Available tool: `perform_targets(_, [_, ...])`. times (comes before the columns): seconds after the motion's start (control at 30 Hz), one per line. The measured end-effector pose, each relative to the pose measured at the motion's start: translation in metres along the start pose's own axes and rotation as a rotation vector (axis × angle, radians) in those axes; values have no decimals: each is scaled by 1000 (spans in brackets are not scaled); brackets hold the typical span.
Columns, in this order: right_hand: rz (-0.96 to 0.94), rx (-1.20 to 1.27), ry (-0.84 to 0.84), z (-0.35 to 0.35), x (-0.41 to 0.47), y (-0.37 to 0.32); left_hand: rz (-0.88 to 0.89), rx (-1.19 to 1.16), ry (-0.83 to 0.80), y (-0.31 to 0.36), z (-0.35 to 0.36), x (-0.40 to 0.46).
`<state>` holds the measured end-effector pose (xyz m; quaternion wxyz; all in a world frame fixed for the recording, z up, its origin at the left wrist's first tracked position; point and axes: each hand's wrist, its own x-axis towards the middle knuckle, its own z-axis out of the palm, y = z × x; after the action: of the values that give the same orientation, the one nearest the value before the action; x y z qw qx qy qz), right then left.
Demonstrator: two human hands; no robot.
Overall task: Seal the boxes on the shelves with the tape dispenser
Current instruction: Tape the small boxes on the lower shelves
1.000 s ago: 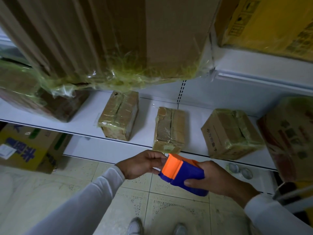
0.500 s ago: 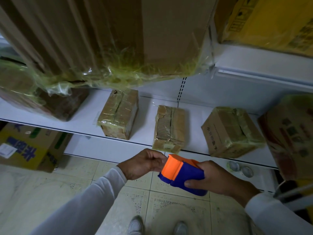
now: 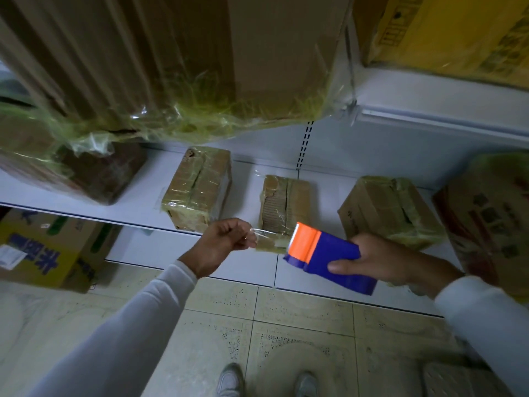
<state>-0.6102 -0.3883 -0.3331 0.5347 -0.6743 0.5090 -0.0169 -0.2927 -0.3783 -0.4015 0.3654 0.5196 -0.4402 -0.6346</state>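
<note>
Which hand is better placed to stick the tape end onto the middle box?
Left. The left hand pinches the free end of the clear tape, right in front of the middle box. The right hand grips the tape dispenser.

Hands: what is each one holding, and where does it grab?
The right hand grips the tape dispenser around its blue body. The left hand pinches the free end of the clear tape.

boxes [image 3: 197, 187]: 8 | tape dispenser [image 3: 329, 253]: 1 | hands [image 3: 226, 242]: 2 | shoes [image 3: 229, 379]: 2
</note>
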Motion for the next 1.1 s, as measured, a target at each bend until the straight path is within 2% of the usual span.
perform_targets(0.4, [86,-360,106,-9,50,4,-135,59,191,-5,19,21])
perform_targets(0.57, [150,-337,108,-4,63,9,-179,137,251,-12,21,30])
perform_targets(0.67, [162,-297,105,-3,68,9,-198,96,302,-18,22,37])
perform_targets(0.77, [181,-275,96,-5,68,10,-234,52,414,-25,19,44])
perform_targets(0.87, [187,-316,98,-5,69,11,-256,166,539,-38,7,44])
perform_targets(0.97, [188,-331,98,-4,70,14,-204,366,627,-47,0,38])
perform_targets(1.03, [176,-328,90,-4,70,13,-38,567,603,-47,2,31])
perform_targets(1.1, [174,-333,84,-3,69,14,198,648,505,-43,11,25])
